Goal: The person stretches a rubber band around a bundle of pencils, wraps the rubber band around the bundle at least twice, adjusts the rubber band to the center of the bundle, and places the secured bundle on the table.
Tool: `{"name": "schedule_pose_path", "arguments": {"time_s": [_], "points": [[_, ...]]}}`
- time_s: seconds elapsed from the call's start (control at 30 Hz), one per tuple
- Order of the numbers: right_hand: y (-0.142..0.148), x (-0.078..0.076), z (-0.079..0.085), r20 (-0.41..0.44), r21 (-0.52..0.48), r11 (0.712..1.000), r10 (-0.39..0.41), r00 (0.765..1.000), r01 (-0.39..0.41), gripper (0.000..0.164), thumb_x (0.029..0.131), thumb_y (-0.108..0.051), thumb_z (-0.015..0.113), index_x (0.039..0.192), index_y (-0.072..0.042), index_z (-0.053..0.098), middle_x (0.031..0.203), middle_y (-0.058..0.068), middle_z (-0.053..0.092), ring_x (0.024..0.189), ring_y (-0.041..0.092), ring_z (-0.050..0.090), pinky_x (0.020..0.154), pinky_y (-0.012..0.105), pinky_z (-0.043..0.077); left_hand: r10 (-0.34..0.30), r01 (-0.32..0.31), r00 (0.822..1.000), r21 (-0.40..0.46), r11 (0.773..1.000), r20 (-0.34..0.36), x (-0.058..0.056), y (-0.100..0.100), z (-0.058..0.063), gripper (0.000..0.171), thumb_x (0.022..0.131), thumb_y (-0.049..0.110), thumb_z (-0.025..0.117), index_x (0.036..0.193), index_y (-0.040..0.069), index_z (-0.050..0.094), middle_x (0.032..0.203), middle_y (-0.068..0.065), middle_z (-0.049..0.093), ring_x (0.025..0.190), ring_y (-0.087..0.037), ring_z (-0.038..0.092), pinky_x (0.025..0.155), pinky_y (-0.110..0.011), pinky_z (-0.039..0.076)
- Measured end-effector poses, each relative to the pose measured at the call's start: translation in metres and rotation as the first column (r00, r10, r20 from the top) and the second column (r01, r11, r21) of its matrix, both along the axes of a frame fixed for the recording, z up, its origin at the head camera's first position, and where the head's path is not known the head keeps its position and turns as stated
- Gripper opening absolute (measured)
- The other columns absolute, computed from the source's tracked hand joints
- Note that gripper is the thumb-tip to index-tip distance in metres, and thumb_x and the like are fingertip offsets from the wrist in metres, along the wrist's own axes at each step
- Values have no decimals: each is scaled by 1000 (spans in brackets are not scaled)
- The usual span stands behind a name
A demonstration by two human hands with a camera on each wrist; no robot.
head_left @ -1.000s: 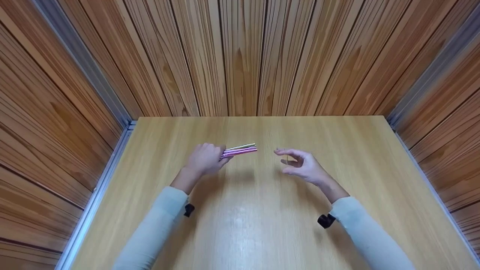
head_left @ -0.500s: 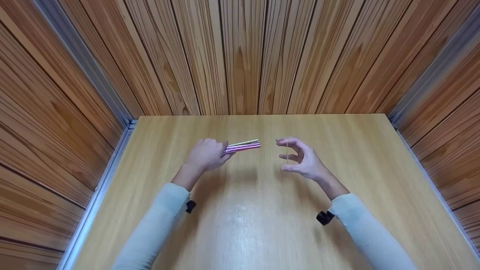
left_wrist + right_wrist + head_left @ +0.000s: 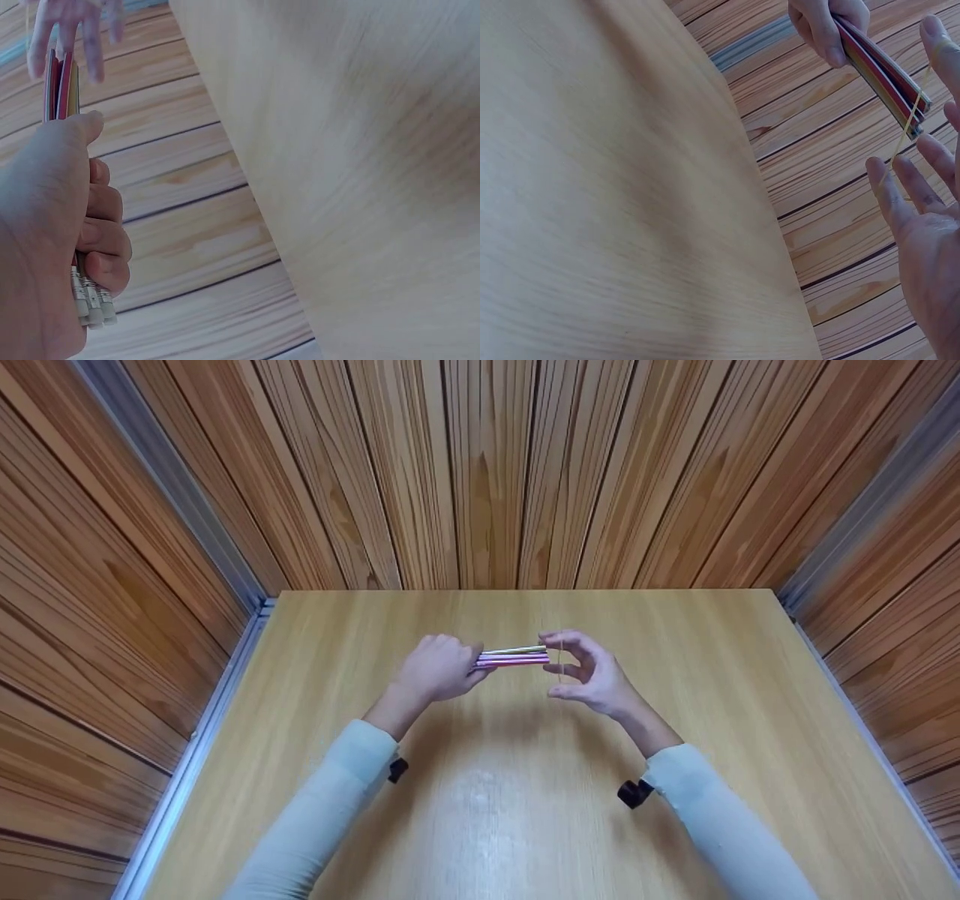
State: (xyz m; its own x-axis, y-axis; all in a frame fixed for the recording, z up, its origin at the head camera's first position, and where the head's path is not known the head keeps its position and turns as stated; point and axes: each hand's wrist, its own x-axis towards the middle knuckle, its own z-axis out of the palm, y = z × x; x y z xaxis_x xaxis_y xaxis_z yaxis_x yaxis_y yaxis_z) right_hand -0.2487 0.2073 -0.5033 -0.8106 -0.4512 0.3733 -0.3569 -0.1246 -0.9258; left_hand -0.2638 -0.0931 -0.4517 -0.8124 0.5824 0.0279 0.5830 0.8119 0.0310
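- Slim multicoloured wooden pencils (image 3: 514,658) in the left hand (image 3: 437,669), over the rectangular wooden table (image 3: 480,810).
- Thin yellow rubber band (image 3: 910,118) around fingers (image 3: 887,196) of the right hand (image 3: 602,682), right of the pencils.
- Brown plank wall (image 3: 487,472) behind the table.

The left hand (image 3: 54,210) hides the middles of the pencils (image 3: 65,88). The right wrist view's edge crops the right hand (image 3: 934,259); in the head view the rubber band (image 3: 561,661) is too thin to trace.
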Motion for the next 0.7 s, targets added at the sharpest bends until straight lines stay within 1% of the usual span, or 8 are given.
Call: {"name": "schedule_pose_path", "arguments": {"time_s": [0.1,0.27,0.43,0.6,0.7], "points": [[-5,1,2,6,22,1000,-15,1000,15,74,85,12,90,148,16,50,157,-8,64,150,7,60,117,29,58,-15,15,1000,-13,1000,7,2,6,-1,44,116,47,59,115,6,73,74,-2,55,67,-19,51,62,-32,38],[-13,1,4,-21,47,999,-20,1000,21,73,86,6,93,147,13,55,159,-3,63,150,9,60,120,29,55,-30,30,999,-17,999,19,6,14,-4,43,117,48,59,118,8,73,77,-3,61,67,-19,54,63,-32,40],[-21,-1,1,-53,52,999,-8,999,11,71,85,2,94,145,13,57,156,-5,65,150,9,61,122,30,53,-43,43,999,-31,999,3,7,17,-9,45,117,49,58,116,7,73,76,-2,60,67,-19,53,63,-33,41],[-26,-2,1,-85,39,999,4,996,0,72,85,-4,97,143,15,58,155,1,67,149,8,61,127,26,48,-57,56,998,-38,998,-16,8,17,-13,46,118,48,56,113,7,73,75,-2,57,67,-19,50,63,-34,43],[-27,-3,1,-98,36,999,12,995,-9,73,85,-7,98,141,16,58,154,0,68,148,8,62,128,26,46,-59,59,998,-41,997,-10,9,18,-14,45,118,48,55,114,7,73,77,-2,58,69,-19,51,64,-35,43]]}}
